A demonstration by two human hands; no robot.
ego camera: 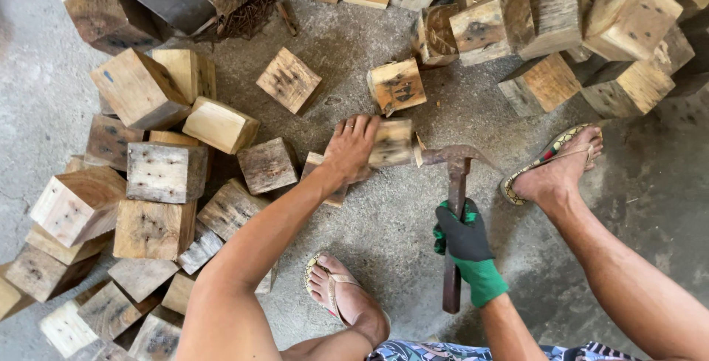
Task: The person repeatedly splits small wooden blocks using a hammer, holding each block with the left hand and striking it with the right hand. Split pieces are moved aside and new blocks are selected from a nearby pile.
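My left hand (pixel 351 147) is bare and presses on a small wooden block (pixel 391 143) on the concrete floor, gripping its left side. My right hand (pixel 464 237), in a black and green glove, is shut on the handle of a rusty claw hammer (pixel 456 184). The hammer's head sits against the right side of that block. The block looks blurred, so its exact tilt is unclear. Another block (pixel 396 85) lies just beyond it.
Piles of wooden blocks lie at the left (pixel 166 172) and along the top right (pixel 546 28). My feet in sandals rest at the right (pixel 554 169) and bottom centre (pixel 340 294). Bare concrete floor (pixel 399 243) shows between them.
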